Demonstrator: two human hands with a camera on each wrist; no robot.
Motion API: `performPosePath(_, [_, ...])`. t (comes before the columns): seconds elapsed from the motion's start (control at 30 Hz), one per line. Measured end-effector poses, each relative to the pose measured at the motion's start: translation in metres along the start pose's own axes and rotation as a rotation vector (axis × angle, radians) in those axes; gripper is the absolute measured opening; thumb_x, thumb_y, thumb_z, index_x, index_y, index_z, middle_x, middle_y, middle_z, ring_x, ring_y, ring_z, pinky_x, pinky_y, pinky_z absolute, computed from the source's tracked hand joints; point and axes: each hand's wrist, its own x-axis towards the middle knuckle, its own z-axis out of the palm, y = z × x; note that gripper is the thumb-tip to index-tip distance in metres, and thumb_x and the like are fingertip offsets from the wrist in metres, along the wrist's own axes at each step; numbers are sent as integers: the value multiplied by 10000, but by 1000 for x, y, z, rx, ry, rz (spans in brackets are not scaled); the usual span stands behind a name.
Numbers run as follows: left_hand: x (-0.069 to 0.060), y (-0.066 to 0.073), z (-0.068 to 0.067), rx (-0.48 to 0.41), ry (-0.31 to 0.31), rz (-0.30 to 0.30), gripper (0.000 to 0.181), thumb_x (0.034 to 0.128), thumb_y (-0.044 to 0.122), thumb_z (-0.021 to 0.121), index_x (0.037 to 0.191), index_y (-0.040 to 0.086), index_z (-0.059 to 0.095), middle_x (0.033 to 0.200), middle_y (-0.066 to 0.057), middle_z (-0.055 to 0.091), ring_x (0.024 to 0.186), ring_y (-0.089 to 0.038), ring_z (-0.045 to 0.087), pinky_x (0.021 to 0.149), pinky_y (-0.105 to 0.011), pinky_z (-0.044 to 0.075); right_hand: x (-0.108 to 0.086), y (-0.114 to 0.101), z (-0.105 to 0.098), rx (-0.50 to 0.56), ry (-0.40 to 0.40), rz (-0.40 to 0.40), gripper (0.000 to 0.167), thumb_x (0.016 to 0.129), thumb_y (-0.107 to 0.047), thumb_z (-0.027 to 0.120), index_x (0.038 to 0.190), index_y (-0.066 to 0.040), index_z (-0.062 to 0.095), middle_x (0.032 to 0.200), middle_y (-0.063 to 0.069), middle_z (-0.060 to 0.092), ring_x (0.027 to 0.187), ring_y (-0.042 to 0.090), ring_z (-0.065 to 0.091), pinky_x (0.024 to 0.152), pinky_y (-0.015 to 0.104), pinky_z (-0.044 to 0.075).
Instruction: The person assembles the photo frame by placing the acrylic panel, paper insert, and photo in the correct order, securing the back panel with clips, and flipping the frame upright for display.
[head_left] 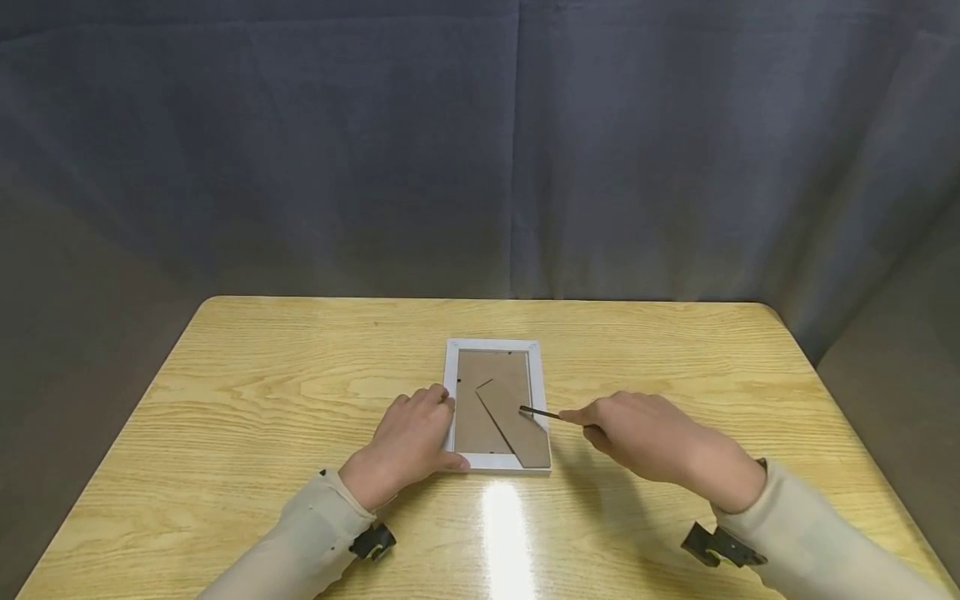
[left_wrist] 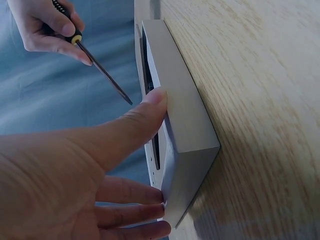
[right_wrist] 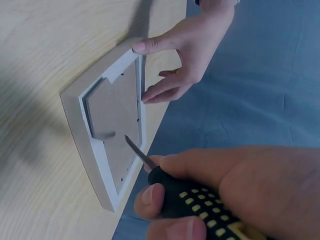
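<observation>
A picture frame (head_left: 495, 344) with a pale border lies face down on the table, its brown backing board (head_left: 468, 425) and slanted stand flap (head_left: 513, 429) facing up. My left hand (head_left: 408, 437) holds the frame's near-left corner, thumb on the near edge and fingers along the left side. In my right hand (head_left: 648, 437) is a screwdriver (right_wrist: 200, 200) with a black and yellow handle. Its shaft (head_left: 542, 412) points left over the backing; in the right wrist view the tip appears slightly off the board. Small dark tabs dot the inner edge of the border.
The wooden table (head_left: 300, 358) spreads around the frame on all sides. A grey curtain (head_left: 360, 167) hangs behind its far edge and along both sides. Dark straps with small devices sit at both wrists.
</observation>
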Motion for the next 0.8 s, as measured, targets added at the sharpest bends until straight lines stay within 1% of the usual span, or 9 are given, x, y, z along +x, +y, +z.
performPosePath(0.17, [0,0,0,0,1,-2,763,648,488,925,1131,-58,701,1188,-176,659,989,-334,644,816,-476,531,-2,-2,3,20,3,-33,422,989,-40,512,1367,-167,651,547,-127,231,483,27,186,445,179,200])
performPosePath(0.3, [1,0,1,3,-8,-7,772,652,494,921,1145,-57,698,1199,-174,656,1002,-333,644,825,-477,531,-4,-5,6,39,-20,-60,420,993,-52,527,1369,-191,651,551,-132,243,481,13,212,457,179,228])
performPosePath(0.53, [2,-1,0,7,-8,-2,759,656,502,916,1131,-50,699,1195,-169,655,1007,-333,645,826,-469,528,-5,-11,10,64,-49,-90,401,988,-46,529,1348,-154,665,539,-133,227,478,11,195,469,175,232])
performPosePath(0.63, [1,-1,-1,4,-5,0,751,653,498,919,1117,-50,701,1188,-168,657,1002,-332,646,818,-463,527,-5,-13,12,72,-67,-98,401,989,-49,541,1355,-163,660,545,-134,238,479,10,202,467,176,234])
performPosePath(0.8, [1,-1,0,1,-8,-2,745,648,492,924,1110,-49,702,1187,-171,657,999,-333,646,818,-465,526,-6,-17,16,46,-67,-127,388,978,-61,587,1330,-192,683,569,-139,260,494,11,220,474,185,238])
